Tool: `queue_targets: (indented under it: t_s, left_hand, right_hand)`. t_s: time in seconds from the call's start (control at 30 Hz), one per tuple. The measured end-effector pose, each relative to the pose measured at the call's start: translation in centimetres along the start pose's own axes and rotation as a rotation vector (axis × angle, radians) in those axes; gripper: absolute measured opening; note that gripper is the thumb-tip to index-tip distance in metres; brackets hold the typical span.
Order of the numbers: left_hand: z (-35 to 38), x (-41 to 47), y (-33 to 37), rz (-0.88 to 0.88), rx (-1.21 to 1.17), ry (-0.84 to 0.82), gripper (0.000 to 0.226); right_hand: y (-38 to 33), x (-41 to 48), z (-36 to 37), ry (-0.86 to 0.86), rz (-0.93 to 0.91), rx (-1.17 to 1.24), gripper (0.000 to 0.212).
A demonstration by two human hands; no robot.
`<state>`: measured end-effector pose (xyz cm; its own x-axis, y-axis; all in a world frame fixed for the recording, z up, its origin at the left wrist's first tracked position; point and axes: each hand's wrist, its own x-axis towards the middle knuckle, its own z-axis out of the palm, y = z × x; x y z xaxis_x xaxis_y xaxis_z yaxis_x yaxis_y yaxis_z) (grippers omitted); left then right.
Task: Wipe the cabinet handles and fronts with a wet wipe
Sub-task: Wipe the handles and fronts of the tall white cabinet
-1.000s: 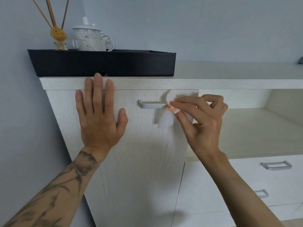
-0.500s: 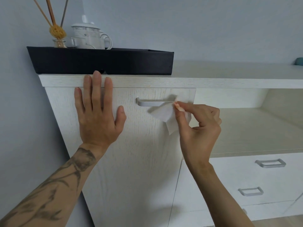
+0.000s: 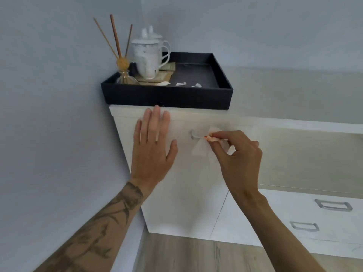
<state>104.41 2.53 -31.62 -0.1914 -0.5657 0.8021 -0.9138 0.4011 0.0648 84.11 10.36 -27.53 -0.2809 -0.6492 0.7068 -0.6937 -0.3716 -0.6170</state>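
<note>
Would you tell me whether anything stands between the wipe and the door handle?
Nothing visible does: the right hand pinches the wipe against the handle, and the left hand lies flat on the door beside it.

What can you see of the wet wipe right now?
The wet wipe is a thin, white, slightly see-through sheet, bunched at its middle where the right hand pinches it between thumb and fingertips. It sits at the metal handle of the tall cabinet door, covering the handle's right part; the left end shows. One flap sticks up above the handle, and a wider one fans down in front of the door. Nothing else is seen touching it.
</note>
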Motion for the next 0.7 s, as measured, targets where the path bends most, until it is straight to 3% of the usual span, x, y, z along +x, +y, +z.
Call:
queue_targets:
  t_s: [0.27, 0.4, 0.57, 0.7]
  left_hand:
    - [-17.0, 5.6, 2.5, -0.156, -0.078, -0.59, 0.068]
    - [-26.6, 10.1, 3.1, -0.268, 0.002, -0.784, 0.072]
    - [-39.0, 15.0, 5.1, -0.446, 0.034, -0.895, 0.084]
    - [-48.0, 16.3, 7.2, -0.552, 0.089, -0.861, 0.071]
  right_hand:
    - [-12.0, 8.3, -7.1, -0.368, 0.16, -0.047, 0.013]
    - [-18.7, 12.9, -11.4, -0.482, 0.152, -0.104, 0.01]
    - [-26.5, 17.2, -16.1, -0.562, 0.062, -0.138, 0.012]
    - [-31.9, 18.5, -18.8, -0.644, -0.035, -0.057, 0.014]
